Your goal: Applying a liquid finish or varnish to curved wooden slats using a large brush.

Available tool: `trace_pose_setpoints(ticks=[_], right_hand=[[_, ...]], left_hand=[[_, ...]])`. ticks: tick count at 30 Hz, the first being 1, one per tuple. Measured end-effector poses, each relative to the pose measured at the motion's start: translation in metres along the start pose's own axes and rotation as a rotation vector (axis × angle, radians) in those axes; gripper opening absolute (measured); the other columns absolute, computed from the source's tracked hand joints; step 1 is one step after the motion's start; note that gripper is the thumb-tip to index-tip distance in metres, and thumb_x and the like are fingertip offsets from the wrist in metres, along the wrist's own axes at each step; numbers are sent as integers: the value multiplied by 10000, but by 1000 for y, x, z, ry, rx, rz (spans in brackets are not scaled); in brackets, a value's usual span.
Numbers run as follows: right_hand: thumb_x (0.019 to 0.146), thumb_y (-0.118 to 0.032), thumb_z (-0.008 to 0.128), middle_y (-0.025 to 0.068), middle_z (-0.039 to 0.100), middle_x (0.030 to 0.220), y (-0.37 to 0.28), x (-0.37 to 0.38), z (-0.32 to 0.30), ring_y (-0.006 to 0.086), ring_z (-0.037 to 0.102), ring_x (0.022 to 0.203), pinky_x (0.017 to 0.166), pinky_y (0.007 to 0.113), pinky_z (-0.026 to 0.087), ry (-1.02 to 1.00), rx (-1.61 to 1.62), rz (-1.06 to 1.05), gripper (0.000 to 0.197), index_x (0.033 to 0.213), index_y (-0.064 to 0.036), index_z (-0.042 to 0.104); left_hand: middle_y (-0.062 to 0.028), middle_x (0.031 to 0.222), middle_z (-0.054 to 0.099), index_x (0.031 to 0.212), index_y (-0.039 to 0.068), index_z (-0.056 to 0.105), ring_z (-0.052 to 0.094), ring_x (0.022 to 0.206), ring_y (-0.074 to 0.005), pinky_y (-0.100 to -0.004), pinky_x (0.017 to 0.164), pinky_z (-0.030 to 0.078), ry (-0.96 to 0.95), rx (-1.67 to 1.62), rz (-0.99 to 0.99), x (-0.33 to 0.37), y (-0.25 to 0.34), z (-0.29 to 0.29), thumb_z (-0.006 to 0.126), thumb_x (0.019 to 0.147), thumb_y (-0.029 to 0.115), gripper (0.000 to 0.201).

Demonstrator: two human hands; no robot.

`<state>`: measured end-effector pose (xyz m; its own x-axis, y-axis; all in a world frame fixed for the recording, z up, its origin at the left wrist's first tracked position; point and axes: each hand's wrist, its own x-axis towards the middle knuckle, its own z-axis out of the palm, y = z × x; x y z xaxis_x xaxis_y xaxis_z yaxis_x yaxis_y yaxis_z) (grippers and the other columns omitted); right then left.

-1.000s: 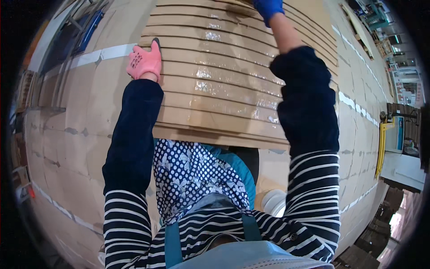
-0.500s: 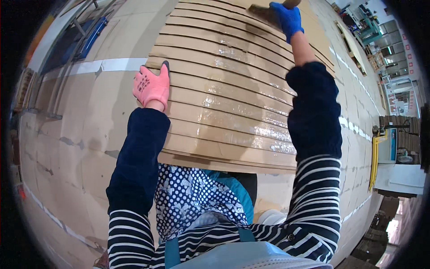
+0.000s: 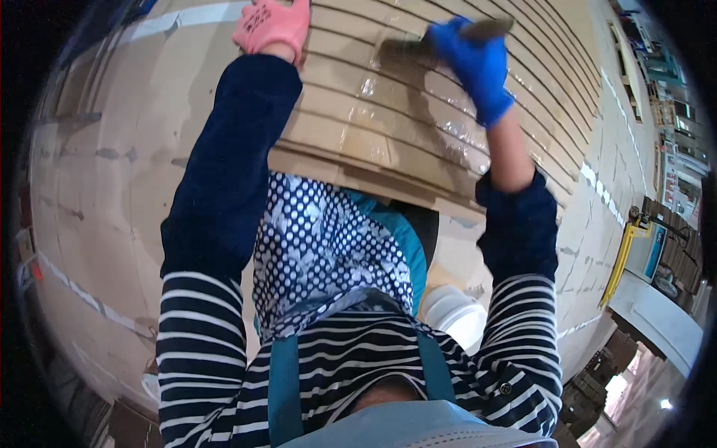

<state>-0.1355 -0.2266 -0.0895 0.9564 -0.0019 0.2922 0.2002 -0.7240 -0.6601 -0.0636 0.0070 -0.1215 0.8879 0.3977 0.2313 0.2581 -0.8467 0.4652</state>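
Observation:
A layered spread of brown cardboard sheets (image 3: pixel 328 104) lies before me, their edges overlapping in steps, with glossy wet patches across the middle. My right hand (image 3: pixel 474 67), in a blue glove, is closed around a wide flat brush (image 3: pixel 407 54) with a brown handle; the brush is over the wet strips, slightly blurred. My left hand (image 3: pixel 272 26), in a pink glove, rests at the left edge of the sheets. Its thumb is apart from the fingers, and the upper picture edge cuts off part of the hand.
A white bucket (image 3: pixel 454 317) stands on the floor by my right side, below the sheets' near edge. Further right are a yellow metal frame (image 3: pixel 624 261) and a white-topped bench (image 3: pixel 665 321). White lines mark the tan floor (image 3: pixel 112 216).
The brush in my right hand has come nearer, from the far part of the sheets to their middle. My view has tilted, so the sheets and left hand sit higher in the picture.

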Motion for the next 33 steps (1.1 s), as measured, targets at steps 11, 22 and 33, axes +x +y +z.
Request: trace_pose_setpoints(ticks=[11, 22, 33], right_hand=[[707, -97, 630, 94, 545, 624, -95, -107, 25, 250, 543, 531, 505, 313, 440, 140, -97, -203, 52, 672, -67, 607], [728, -73, 622, 105, 576, 680, -75, -204, -7, 248, 563, 604, 562, 311, 454, 194, 2, -86, 29, 715, -52, 608], [705, -67, 656, 105, 609, 764, -45, -265, -22, 258, 593, 705, 622, 324, 466, 442, -88, -61, 62, 743, -58, 608]], left_hand=[[-160, 1080, 557, 1063, 22, 508, 532, 1011, -281, -397, 825, 425, -146, 14, -15, 0, -2, -13, 440, 788, 537, 588], [-168, 1161, 520, 1161, 31, 483, 498, 1084, -278, -398, 891, 394, -99, 46, -29, 9, -8, 3, 413, 794, 557, 645], [-196, 1096, 555, 1109, -7, 522, 531, 1027, -322, -405, 857, 404, -174, 74, 43, 20, -19, 17, 389, 763, 615, 724]])
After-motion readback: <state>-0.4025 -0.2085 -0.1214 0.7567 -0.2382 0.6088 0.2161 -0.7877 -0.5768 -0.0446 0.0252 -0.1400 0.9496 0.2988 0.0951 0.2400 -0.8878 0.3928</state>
